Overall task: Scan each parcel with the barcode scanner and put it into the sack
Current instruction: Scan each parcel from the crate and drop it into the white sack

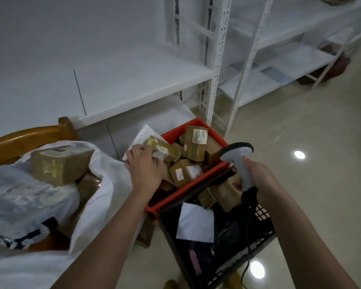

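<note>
We are standing on a glossy pale floor [321,163] beside white shelving [215,65], our left hand [144,165] fingers pinching a parcel [161,150] over the red crate [196,180], our right hand [256,174] fingers wrapping the barcode scanner [241,161].

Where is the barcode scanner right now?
In the head view, the barcode scanner is right of centre, gripped in the right hand above the red crate of parcels and the black crate.

Sack [50,205] left, parcel [59,164] atop; crates [196,184] right, parcels [186,172] inside; shelving [215,80] behind.
</note>
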Available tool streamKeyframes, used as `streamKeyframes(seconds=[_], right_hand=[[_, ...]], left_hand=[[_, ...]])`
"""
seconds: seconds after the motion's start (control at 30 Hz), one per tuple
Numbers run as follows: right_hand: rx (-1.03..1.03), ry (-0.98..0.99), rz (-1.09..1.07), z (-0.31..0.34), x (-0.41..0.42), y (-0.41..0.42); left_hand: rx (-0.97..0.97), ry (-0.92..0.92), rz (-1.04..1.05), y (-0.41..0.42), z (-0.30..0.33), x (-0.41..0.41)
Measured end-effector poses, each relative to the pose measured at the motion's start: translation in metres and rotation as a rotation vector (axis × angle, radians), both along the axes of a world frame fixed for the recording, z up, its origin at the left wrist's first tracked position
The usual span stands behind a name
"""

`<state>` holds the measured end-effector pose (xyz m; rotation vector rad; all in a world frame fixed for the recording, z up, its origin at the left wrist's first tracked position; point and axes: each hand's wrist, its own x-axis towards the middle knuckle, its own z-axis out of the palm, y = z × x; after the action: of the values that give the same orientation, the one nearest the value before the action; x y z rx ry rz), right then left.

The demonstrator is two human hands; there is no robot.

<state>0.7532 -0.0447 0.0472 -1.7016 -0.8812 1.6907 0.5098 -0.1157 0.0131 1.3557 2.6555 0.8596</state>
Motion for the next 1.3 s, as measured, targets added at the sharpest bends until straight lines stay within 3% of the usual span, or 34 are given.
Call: streamKeyframes(seconds=[0.13, 0.27, 0.37, 0.43, 0.67, 0.77, 0.83, 1.03, 1.2, 1.3], right_hand=[[0.0, -0.055, 0.03, -0.023, 0.066, 0.028], [-0.048, -0.041, 0.011, -0.062, 0.113, 0.056], [-0.075, -0.079, 0.023, -0.097, 0.133, 0.079], [-0.11, -0.113, 0.025, -0.122, 0.142, 0.091], [-0.163, -0.088, 0.025, -0.181, 0.175, 0.107], [-0.156, -0.088, 0.024, -0.195, 0.189, 0.107], [-0.164, -0.087, 0.021, -0.197, 0.192, 0.107], [-0.163, -0.039, -0.021, -0.17, 0.185, 0.108], [-0.054, 0.017, -0.07, -0.13, 0.149, 0.103], [0.071, 0.018, -0.054, -0.102, 0.122, 0.096]], left_hand=[[-0.198, -0.089, -0.105, 0.037, -0.041, 0.062], [-0.343, -0.374, -0.27, 0.067, -0.097, 0.125], [-0.431, -0.487, -0.352, 0.087, -0.15, 0.166], [-0.506, -0.46, -0.398, 0.097, -0.186, 0.187], [-0.802, -0.116, -0.474, 0.135, -0.283, 0.221], [-0.769, -0.017, -0.442, 0.143, -0.296, 0.229], [-0.695, -0.059, -0.387, 0.138, -0.292, 0.232], [-0.503, -0.712, -0.083, 0.11, -0.241, 0.201], [-0.149, -1.305, 0.245, 0.08, -0.175, 0.157], [0.012, -1.689, 0.226, 0.069, -0.131, 0.131]])
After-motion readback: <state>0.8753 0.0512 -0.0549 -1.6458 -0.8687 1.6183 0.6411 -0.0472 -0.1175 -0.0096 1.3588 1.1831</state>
